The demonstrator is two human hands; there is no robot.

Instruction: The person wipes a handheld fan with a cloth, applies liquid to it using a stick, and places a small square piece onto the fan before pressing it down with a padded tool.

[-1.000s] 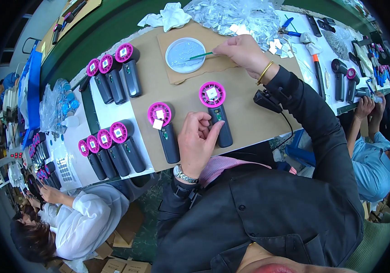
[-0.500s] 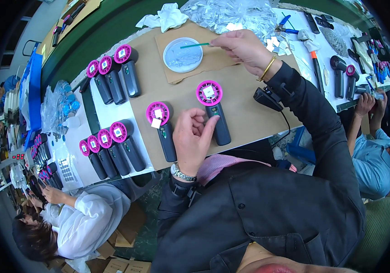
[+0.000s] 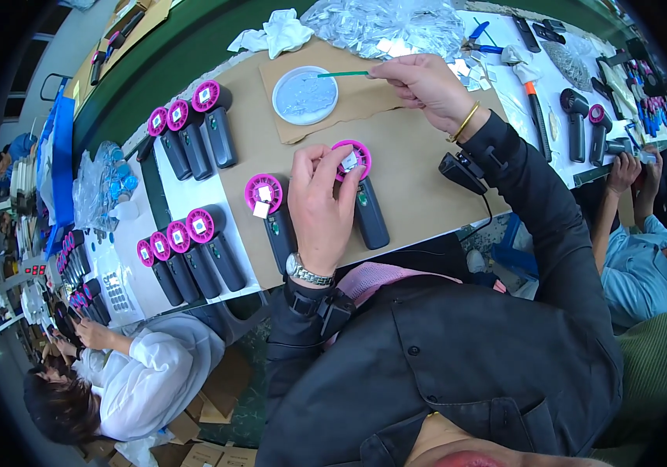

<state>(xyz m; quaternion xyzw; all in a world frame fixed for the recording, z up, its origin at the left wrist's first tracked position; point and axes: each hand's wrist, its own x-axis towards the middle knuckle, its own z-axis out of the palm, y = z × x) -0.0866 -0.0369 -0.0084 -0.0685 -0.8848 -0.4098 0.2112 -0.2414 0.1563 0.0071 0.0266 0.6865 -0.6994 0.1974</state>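
Observation:
My left hand point(image 3: 321, 198) reaches over the pink-ringed head of a handheld fan point(image 3: 373, 214). Its fingers pinch a small white square point(image 3: 349, 161) at the middle of that ring. Above the round tub, my right hand point(image 3: 422, 87) grips one end of a thin green stick point(image 3: 343, 74). The stick's far tip is over the white tub point(image 3: 305, 95), which holds pale, translucent paste. Left of my left hand lies another handheld fan point(image 3: 277, 233), with white squares on its head and rim.
Fans lie in an upper row point(image 3: 193, 140) and a lower row point(image 3: 185, 249) on the left. A clear bag of pale pieces point(image 3: 388, 27) lies at the back. Blue-handled pliers point(image 3: 480, 40) and loose white squares point(image 3: 473, 76) are right. Co-workers sit on both sides.
My left hand has moved up from beside the fan's handle to its head, and now pinches the white square there. The green stick has shifted slightly right, its tip nearer the tub's rim.

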